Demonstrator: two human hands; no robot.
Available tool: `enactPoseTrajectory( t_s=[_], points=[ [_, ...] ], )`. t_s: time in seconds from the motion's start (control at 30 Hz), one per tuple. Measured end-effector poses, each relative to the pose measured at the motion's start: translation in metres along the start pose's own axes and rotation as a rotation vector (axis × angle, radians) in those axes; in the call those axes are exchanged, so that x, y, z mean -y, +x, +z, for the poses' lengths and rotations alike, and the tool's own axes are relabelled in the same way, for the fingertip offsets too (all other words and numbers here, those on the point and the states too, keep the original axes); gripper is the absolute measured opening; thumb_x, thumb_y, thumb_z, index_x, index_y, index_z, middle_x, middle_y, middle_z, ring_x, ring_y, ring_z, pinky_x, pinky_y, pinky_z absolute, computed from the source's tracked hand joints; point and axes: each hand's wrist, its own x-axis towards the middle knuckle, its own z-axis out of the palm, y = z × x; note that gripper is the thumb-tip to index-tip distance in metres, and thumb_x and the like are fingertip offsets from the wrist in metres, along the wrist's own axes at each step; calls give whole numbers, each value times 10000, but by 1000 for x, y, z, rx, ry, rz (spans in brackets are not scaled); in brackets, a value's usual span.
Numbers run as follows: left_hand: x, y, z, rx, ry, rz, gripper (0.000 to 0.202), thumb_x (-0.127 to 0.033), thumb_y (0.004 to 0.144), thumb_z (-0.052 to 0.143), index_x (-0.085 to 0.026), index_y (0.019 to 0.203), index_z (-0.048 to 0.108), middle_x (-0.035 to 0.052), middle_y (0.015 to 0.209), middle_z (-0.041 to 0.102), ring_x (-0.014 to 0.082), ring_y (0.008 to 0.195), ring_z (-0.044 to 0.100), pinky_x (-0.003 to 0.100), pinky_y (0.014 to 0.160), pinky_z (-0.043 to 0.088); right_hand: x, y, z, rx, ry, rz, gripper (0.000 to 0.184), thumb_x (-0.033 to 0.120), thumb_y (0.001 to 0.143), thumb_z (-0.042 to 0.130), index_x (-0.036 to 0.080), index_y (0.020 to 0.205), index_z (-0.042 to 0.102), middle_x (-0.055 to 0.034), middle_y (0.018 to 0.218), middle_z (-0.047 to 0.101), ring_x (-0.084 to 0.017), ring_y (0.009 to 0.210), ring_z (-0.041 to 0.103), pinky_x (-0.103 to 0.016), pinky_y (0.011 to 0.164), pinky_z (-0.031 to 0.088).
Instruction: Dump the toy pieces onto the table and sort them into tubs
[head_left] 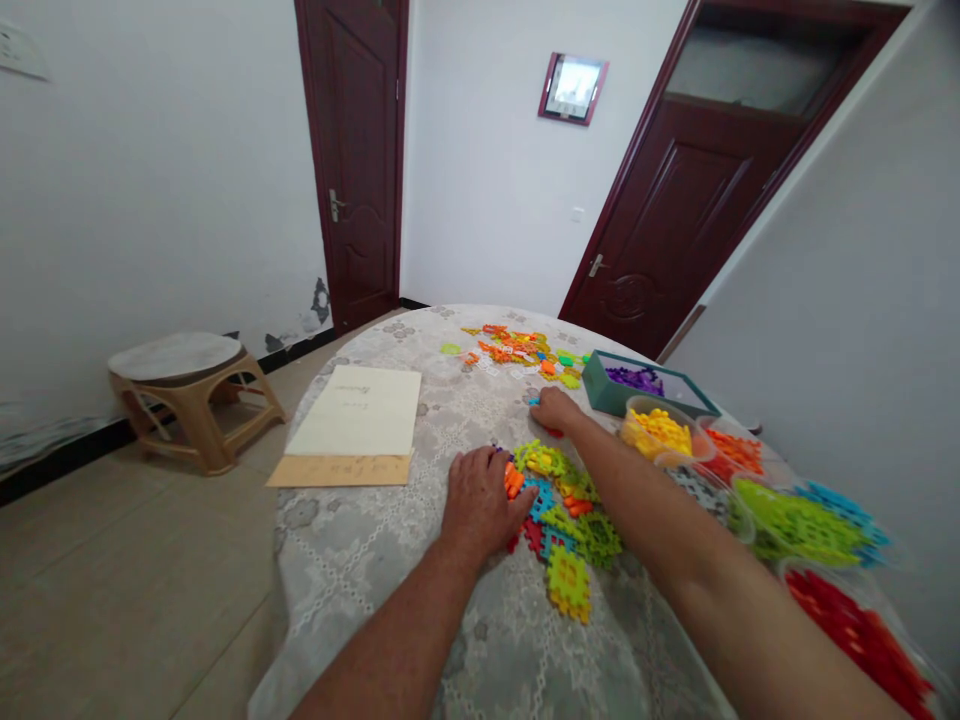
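My left hand (pixel 484 505) lies palm down at the left side of a loose heap of plastic interlocking building pieces, its thumb spread away from the fingers. Orange pieces (pixel 514 480) show between thumb and fingers. Blue pieces (pixel 557 541), a yellow-green square block (pixel 568 583) and green gear-edged pieces (pixel 598 540) make up more of the heap. Farther out, my right hand (pixel 556 409) reaches down to the tabletop with curled fingers. A small blue piece (pixel 534 401) peeks out at its fingertips, and something red sits beneath it. What those fingers grip is mostly hidden.
Orange and yellow pieces (pixel 517 345) lie scattered at the far side. To the right stand a green box (pixel 600 385) with purple pieces and several tubs, including yellow (pixel 660 432), lime (pixel 806 520) and red (pixel 855 630) ones. Paper sheets (pixel 356 410) rest at left; a stool (pixel 191 400) stands beyond.
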Motion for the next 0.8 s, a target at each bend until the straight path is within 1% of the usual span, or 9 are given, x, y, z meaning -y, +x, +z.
enactPoseTrajectory(
  t_s=[0.13,0.2,0.27,0.37,0.43,0.53,0.6,0.7,0.8],
  points=[
    [-1,1,-3,10,-3,10,523,-542,868,727,-222,1274,650,136,1304,664,323,1255,587,558,1160,366,-18,-39,-2,39,-7,19,483,328,884,610,71,1285,693,-265,1330,678,-335,1181,690,-361,943,519],
    [-2,2,-4,8,-3,19,519,-549,862,732,-229,1263,654,134,1279,672,324,1241,591,558,1150,367,-24,-66,-3,45,13,18,412,293,886,590,88,1214,731,-240,1254,724,-327,1130,710,-358,918,527],
    [-1,2,-5,-1,-7,24,508,-550,862,730,-231,1251,657,132,1258,678,321,1228,595,551,1143,367,-28,-95,-4,31,51,-4,369,271,905,556,119,1184,746,-195,1234,744,-302,1136,706,-342,940,519],
    [-1,2,-5,-15,-19,29,496,-544,874,714,-223,1247,659,128,1240,683,312,1220,598,535,1135,369,-33,-138,-4,4,128,-68,397,277,967,467,196,1269,712,-94,1278,744,-232,1183,682,-300,993,502],
    [-1,3,-5,-12,-22,32,494,-542,882,703,-217,1250,658,128,1242,684,307,1223,598,523,1134,371,-40,-164,-2,-50,233,-111,443,278,995,392,232,1338,670,-56,1332,720,-207,1231,656,-307,1036,496],
    [-1,4,-5,15,-19,24,483,-546,892,690,-216,1244,662,129,1262,687,302,1224,602,511,1137,370,-60,-200,5,-191,437,-136,463,290,1004,345,231,1340,657,-66,1438,653,-215,1338,592,-366,1134,455],
    [0,4,-4,34,-18,17,475,-554,901,679,-222,1242,663,125,1277,690,301,1227,606,509,1143,363,-74,-224,13,-264,493,-138,445,329,1011,355,231,1314,667,-79,1467,628,-220,1376,564,-386,1186,416],
    [0,5,-3,52,-7,25,487,-563,902,677,-232,1259,657,120,1279,698,303,1232,609,506,1152,347,-84,-257,30,-318,418,-141,463,416,1019,406,225,1370,640,-107,1523,570,-241,1431,509,-414,1238,357],
    [0,6,-4,75,11,55,469,-568,905,673,-239,1238,665,114,1258,710,298,1208,620,488,1123,364,-75,-275,50,-305,287,-108,561,499,1015,452,223,1493,554,-127,1594,486,-287,1500,417,-488,1269,299]
  ],
)
